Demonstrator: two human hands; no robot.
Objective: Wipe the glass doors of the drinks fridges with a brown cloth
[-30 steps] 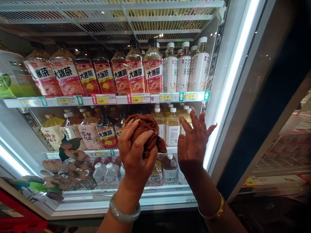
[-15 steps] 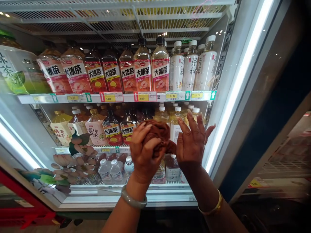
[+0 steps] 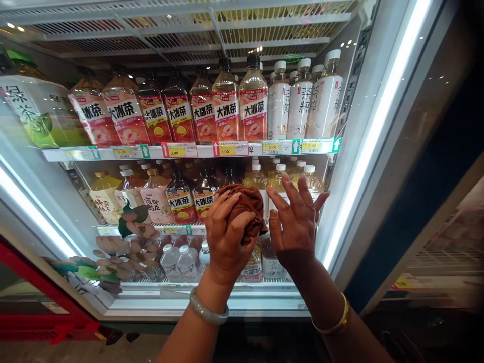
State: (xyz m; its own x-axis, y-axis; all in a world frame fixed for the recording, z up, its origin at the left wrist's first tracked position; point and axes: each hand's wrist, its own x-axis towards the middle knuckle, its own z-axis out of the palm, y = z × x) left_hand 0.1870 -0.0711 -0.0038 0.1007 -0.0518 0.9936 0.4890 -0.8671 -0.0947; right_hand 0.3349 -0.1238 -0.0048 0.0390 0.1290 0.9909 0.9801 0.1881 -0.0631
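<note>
A crumpled brown cloth is bunched in my left hand, whose fingers curl round it. My right hand is beside it with fingers spread and nothing held. Both hands are up in front of the glass door of a lit drinks fridge; I cannot tell whether the right one touches the glass. Behind them, bottles of tea with white caps and dark-capped iced tea bottles stand on the middle shelf. The hands hide some of these bottles.
Iced tea bottles line the upper shelf above a strip of price tags. A flower decal covers the lower left of the glass. A dark blue frame borders the right, and a red frame stands at lower left.
The fridge contents have shifted slightly right in view. The cloth looks more bunched against my left hand, its loose end no longer hanging toward the right hand. My right hand stays spread.
</note>
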